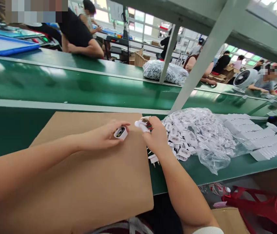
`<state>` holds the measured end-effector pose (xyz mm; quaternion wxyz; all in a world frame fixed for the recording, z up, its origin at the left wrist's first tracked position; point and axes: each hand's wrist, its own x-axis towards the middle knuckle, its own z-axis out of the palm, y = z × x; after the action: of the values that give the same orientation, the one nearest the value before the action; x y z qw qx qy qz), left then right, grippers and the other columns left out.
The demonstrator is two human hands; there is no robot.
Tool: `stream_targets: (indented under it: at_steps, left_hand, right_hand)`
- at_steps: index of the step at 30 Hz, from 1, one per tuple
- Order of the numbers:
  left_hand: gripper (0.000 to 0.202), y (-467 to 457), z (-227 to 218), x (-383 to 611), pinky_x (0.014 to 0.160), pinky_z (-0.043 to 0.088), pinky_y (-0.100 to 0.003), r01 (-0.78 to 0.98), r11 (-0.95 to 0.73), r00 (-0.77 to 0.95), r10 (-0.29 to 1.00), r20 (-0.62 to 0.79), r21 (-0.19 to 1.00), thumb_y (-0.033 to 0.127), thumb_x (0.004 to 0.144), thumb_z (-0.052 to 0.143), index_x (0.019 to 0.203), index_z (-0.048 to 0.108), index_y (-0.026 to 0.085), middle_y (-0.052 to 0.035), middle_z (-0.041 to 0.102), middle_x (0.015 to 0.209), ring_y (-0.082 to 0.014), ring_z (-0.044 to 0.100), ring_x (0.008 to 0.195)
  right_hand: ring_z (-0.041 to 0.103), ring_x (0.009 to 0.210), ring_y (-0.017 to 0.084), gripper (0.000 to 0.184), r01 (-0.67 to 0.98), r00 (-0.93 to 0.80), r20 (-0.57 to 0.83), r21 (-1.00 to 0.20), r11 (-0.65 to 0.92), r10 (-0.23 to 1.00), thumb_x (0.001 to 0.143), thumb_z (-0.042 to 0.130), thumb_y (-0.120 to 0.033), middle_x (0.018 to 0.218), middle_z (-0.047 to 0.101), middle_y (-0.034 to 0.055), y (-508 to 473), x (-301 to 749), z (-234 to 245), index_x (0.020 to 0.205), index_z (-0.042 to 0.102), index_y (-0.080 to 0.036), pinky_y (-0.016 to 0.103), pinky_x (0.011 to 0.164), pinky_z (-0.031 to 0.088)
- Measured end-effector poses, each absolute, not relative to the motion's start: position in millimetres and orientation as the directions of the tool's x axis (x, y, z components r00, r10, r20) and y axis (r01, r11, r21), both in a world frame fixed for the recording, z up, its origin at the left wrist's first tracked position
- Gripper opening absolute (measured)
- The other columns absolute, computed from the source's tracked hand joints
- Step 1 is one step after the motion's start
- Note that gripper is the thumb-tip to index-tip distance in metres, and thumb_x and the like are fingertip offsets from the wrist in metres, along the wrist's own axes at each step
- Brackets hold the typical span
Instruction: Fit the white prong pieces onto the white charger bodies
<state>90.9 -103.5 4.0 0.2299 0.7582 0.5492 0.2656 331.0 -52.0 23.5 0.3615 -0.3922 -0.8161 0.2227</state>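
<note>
My left hand (108,135) pinches a small white charger shell (121,132) over the brown cardboard sheet (87,182), its open end facing me. My right hand (154,135) is closed around a white plug part (141,125) with a bit of circuit board showing, just right of the cardboard's edge. The two hands are a few centimetres apart. A loose white plug with two pins (153,159) lies on the green bench below my right wrist.
A clear plastic bag heaped with several white charger shells (197,135) lies right of my hand. Stacked white parts (257,138) lie farther right. A green conveyor belt (80,86) runs behind. Grey frame posts (197,68), other workers, a fan (244,79), red stool (270,204).
</note>
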Motion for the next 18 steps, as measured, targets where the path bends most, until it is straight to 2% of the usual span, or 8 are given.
stream_targets:
  at_steps: [3,5,8,11,14,16,18]
  left_hand:
    - [0.064,-146.8,-1.1,92.9,0.084,0.058,-0.032,0.663,-0.233,0.331,0.944,0.000,0.711,0.041,0.091,0.062,0.152,0.046,0.029,-0.0097,0.061,0.133,-0.0267,0.065,0.110]
    - [0.070,-161.6,-9.0,96.4,0.084,0.059,-0.034,0.628,-0.184,0.295,0.955,-0.013,0.756,0.042,0.090,0.064,0.155,0.041,0.029,-0.0114,0.059,0.137,-0.0273,0.067,0.108]
    - [0.078,-169.7,-24.1,100.0,0.094,0.059,-0.040,0.552,-0.162,0.160,0.983,0.087,0.818,0.051,0.087,0.072,0.154,0.039,0.028,-0.0119,0.058,0.140,-0.0288,0.064,0.116]
    - [0.071,-170.6,-34.1,100.0,0.093,0.059,-0.043,0.540,-0.208,0.038,0.974,0.223,0.816,0.056,0.083,0.078,0.140,0.048,0.027,-0.0098,0.063,0.128,-0.0252,0.067,0.105]
    - [0.047,-170.4,-35.2,97.4,0.089,0.060,-0.038,0.591,-0.401,0.046,0.883,0.467,0.700,0.045,0.088,0.077,0.126,0.058,0.025,-0.0084,0.066,0.122,-0.0220,0.069,0.097]
    - [0.035,-170.2,-33.8,96.0,0.089,0.060,-0.034,0.636,-0.530,0.130,0.790,0.599,0.561,0.035,0.093,0.074,0.125,0.062,0.026,-0.0076,0.069,0.119,-0.0212,0.069,0.100]
    - [0.034,-169.6,-32.9,95.9,0.088,0.060,-0.032,0.669,-0.593,0.202,0.725,0.658,0.448,0.026,0.096,0.071,0.129,0.064,0.027,-0.0071,0.070,0.116,-0.0201,0.069,0.101]
  right_hand:
    - [0.064,0.092,0.021,0.021,0.429,-0.482,0.397,-0.671,0.605,0.781,0.086,0.057,-0.013,0.105,0.066,0.0059,-54.1,324.5,16.7,0.103,0.065,-0.022,0.034,0.083,0.055]
    - [0.065,0.091,0.020,0.021,0.418,-0.516,0.366,-0.681,0.601,0.774,0.084,0.058,-0.013,0.104,0.067,0.0054,-57.0,320.7,13.2,0.102,0.065,-0.022,0.034,0.082,0.056]
    - [0.066,0.091,0.019,0.023,0.401,-0.544,0.330,-0.705,0.585,0.771,0.082,0.058,-0.013,0.104,0.068,0.0043,-60.0,317.4,10.6,0.101,0.066,-0.023,0.032,0.080,0.057]
    - [0.066,0.090,0.018,0.022,0.397,-0.547,0.318,-0.715,0.575,0.774,0.081,0.059,-0.015,0.103,0.067,0.0043,-59.7,316.8,10.0,0.100,0.067,-0.023,0.031,0.080,0.058]
    - [0.066,0.091,0.018,0.020,0.404,-0.543,0.313,-0.716,0.569,0.779,0.082,0.060,-0.017,0.102,0.067,0.0046,-57.7,317.0,9.7,0.100,0.068,-0.023,0.032,0.080,0.058]
    - [0.065,0.091,0.019,0.018,0.404,-0.549,0.314,-0.712,0.575,0.775,0.084,0.061,-0.018,0.102,0.067,0.0049,-56.7,317.3,9.0,0.100,0.068,-0.023,0.032,0.080,0.058]
    - [0.065,0.091,0.019,0.016,0.407,-0.558,0.321,-0.698,0.589,0.765,0.086,0.062,-0.020,0.101,0.067,0.0051,-56.3,317.5,8.1,0.100,0.068,-0.022,0.033,0.080,0.058]
